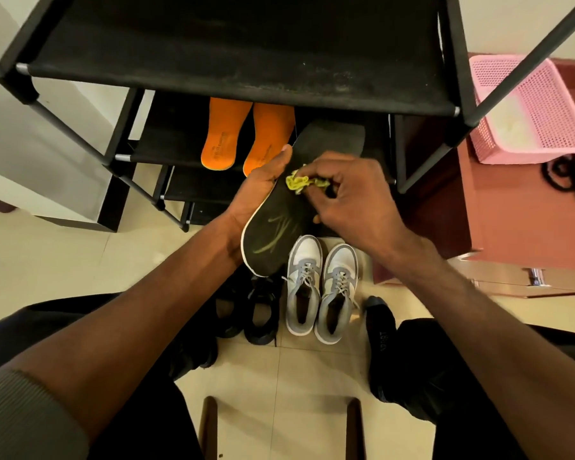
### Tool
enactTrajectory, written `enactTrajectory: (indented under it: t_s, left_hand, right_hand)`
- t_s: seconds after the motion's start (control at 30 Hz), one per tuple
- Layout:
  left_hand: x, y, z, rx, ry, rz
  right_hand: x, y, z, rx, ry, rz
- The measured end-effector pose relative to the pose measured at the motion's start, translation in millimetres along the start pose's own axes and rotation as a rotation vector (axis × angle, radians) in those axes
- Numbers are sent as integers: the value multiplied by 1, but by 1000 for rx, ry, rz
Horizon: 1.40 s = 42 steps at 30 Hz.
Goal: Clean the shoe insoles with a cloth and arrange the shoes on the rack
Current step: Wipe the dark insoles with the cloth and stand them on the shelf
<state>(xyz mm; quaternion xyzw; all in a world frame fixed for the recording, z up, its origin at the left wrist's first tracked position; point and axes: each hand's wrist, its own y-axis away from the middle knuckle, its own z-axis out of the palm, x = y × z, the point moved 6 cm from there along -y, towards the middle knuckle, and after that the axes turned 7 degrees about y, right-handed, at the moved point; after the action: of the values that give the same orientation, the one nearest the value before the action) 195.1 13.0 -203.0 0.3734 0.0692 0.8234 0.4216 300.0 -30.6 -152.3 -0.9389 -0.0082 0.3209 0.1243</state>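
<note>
My left hand [263, 187] grips a black insole [279, 224] with a green logo from beneath, holding it tilted in front of the black shoe rack [239, 78]. My right hand [352, 194] pinches a crumpled yellow cloth [301, 183] against the insole's upper face. Two orange insoles [246, 137] lie on a lower rack shelf behind. A pair of grey-and-white sneakers [319, 290] stands on the tile floor below the insole. To their left sits a pair of black shoes [249, 310].
A pink plastic basket [528, 107] rests on a reddish cabinet [498, 220] at right, with black laces [568, 174] beside it. My socked foot [384, 343] is right of the sneakers. A wooden stool frame [279, 426] is under me.
</note>
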Motion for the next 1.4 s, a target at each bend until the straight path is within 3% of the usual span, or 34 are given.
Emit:
enactTrajectory:
  t_s: [0.1, 0.2, 0.5, 0.73, 0.87, 1.1, 1.27, 1.4]
  left_hand:
    - [0, -2, 5, -35, -129, -5]
    - [-1, -1, 13, -59, -182, -13]
    - [13, -10, -5, 101, -34, 46]
    - [-6, -2, 7, -16, -48, -161]
    - [-15, -5, 2, 15, -16, -179]
    - [-7, -10, -8, 65, 44, -111]
    - [4, -8, -12, 95, 139, -110]
    - [3, -7, -16, 90, 64, -118]
  right_hand:
    - [20, -8, -21, 100, 237, 88]
    - [45, -11, -41, 209, 251, 241]
    - [8, 13, 11, -14, -9, 127]
    - [33, 5, -9, 97, 182, 257]
    - [41, 0, -22, 140, 248, 310]
    - [32, -1, -12, 54, 283, 217]
    - [5, 10, 15, -114, 41, 69]
    - [10, 8, 6, -51, 237, 40]
